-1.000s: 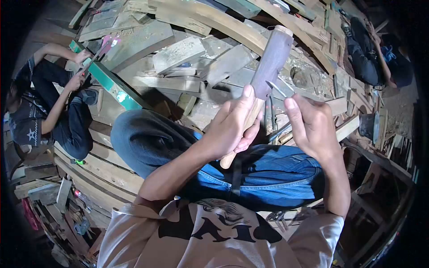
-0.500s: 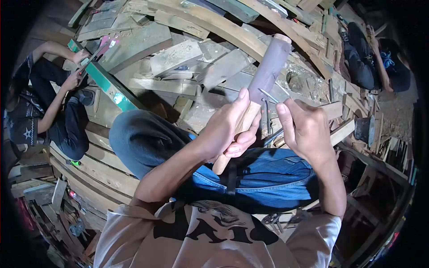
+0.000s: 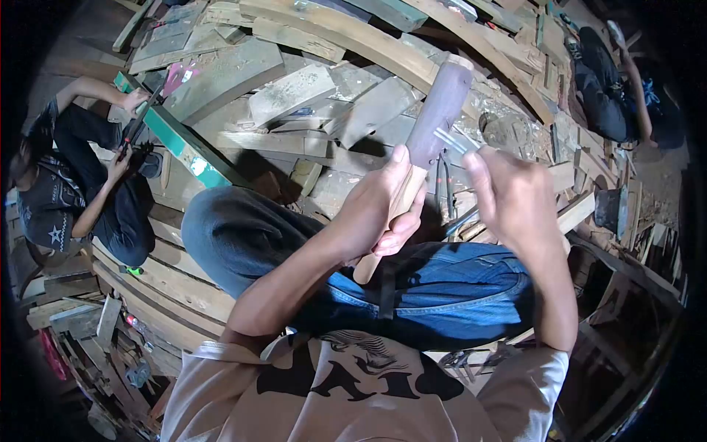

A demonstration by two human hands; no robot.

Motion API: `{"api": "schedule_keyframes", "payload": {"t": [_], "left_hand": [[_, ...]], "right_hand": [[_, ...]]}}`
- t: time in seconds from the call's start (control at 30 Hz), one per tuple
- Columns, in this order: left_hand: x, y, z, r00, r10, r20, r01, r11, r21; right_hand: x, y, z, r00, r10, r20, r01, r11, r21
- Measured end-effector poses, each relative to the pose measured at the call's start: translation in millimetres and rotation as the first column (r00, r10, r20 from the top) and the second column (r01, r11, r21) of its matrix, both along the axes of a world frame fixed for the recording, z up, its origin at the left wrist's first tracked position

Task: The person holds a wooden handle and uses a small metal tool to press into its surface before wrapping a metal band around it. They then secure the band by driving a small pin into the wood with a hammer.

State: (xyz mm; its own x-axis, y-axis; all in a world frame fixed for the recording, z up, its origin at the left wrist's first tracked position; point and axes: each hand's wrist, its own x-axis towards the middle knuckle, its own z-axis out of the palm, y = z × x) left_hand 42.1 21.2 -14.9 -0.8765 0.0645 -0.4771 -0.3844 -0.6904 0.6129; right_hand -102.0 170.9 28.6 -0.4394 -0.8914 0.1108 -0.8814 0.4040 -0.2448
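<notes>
Closest to the camera, below the mallet's butt end, lie a pale printed shirt point(image 3: 353, 390) and a lap in blue jeans point(image 3: 442, 287). Just above the lap, the left hand point(image 3: 375, 210) is clenched round the pale wooden handle of the mallet point(image 3: 440, 110), thumb laid along the shaft. That grasp and the tool's upward tilt look the same as a second ago. What has changed is on the other side of the mallet. The right hand point(image 3: 515, 199), sharp in the earlier views, is now smeared with motion. The thin metal piece point(image 3: 451, 138) it grasps at the fingertips has shifted a little higher against the side of the dark cylindrical head. The blur hides how the fingers sit on it. Judging from that, the work on the head is mid-stroke, with the metal at or just beside its surface rather than drawn away. Beyond the mallet is a heap of rough planks point(image 3: 294, 88) and a long curved beam point(image 3: 353, 37). Well off to the mallet's left, a seated co-worker point(image 3: 66, 191) has both hands on a tool at a green-painted board point(image 3: 184, 147). Far off to the mallet's upper right, another person point(image 3: 611, 88) in dark clothes sits among more timber.
</notes>
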Motion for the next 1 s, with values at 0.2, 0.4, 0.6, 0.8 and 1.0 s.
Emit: {"api": "schedule_keyframes", "payload": {"t": [0.2,0.4,0.6,0.8,1.0], "left_hand": [[-5.5,1.9,0.9,1.0,0.003,0.002,-0.003,1.0,-0.01],[-6.7,2.8,-5.3,1.0,0.004,0.006,-0.004,1.0,-0.012],[-7.4,5.7,-6.2,0.999,0.01,0.046,-0.007,0.997,-0.072],[-4.8,7.0,-7.8,1.0,0.014,0.028,-0.01,0.987,-0.159],[-4.3,8.4,-5.3,0.999,0.027,0.042,-0.018,0.979,-0.202]], "right_hand": [[0.7,3.4,-3.1,1.0,-0.007,-0.006,0.007,0.999,0.035],[3.8,2.0,-3.5,1.0,0.025,0.009,-0.025,0.999,0.029],[2.0,3.5,-5.5,1.0,-0.016,-0.004,0.017,0.998,0.053],[0.2,4.6,-6.9,0.998,-0.049,-0.035,0.051,0.998,0.043],[-0.9,5.4,-5.0,0.997,-0.068,-0.038,0.071,0.994,0.084]]}}
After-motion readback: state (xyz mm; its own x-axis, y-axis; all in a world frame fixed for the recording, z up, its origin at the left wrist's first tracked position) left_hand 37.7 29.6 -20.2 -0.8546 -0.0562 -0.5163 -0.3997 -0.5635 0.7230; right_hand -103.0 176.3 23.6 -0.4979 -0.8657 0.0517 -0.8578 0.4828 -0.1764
